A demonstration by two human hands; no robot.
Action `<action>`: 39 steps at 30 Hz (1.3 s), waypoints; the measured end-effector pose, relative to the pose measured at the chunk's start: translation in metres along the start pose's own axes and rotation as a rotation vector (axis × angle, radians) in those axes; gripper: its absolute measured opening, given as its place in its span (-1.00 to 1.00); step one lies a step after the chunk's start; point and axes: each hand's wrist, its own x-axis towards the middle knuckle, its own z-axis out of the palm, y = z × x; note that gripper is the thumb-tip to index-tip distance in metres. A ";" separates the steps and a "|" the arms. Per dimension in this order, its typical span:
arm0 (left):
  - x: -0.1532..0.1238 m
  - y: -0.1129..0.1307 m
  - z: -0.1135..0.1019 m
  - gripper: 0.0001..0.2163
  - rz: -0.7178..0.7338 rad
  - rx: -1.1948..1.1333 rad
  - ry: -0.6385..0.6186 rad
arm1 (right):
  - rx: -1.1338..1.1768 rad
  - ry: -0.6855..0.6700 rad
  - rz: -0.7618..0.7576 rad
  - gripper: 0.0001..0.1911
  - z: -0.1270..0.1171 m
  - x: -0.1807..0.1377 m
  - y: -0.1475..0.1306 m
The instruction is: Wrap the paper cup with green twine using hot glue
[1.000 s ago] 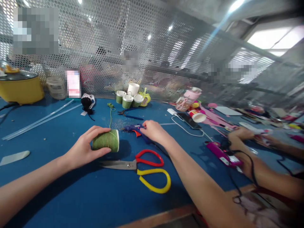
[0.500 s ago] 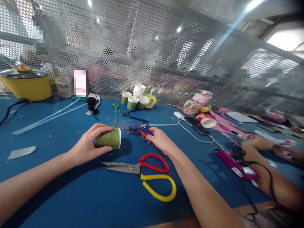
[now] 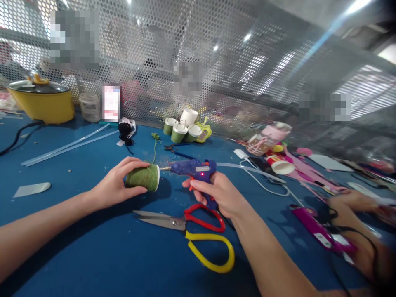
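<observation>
The right hand [image 3: 227, 197], clasping the hot-glue gun [image 3: 188, 168], has brought its nozzle [image 3: 166, 168] beside the green thread-wound cylinder [image 3: 142, 178] the left hand [image 3: 109, 182] pinches.

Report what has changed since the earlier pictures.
The right hand has gripped the blue glue gun by its handle and raised it off the table, nozzle pointing toward the green spool. The left hand still holds that spool; the scissors lie where they were.
</observation>
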 end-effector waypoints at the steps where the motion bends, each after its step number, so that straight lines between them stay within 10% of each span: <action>1: 0.000 -0.001 0.000 -0.58 -0.011 -0.004 0.002 | -0.049 0.012 -0.034 -0.77 0.002 -0.003 -0.002; 15: 0.001 -0.004 -0.001 -0.58 -0.029 0.009 0.012 | -0.542 0.250 -0.170 -0.81 0.018 -0.016 -0.002; 39: 0.000 -0.004 0.000 -0.60 0.035 0.000 0.007 | -0.668 0.285 -0.384 -0.90 0.020 -0.019 -0.010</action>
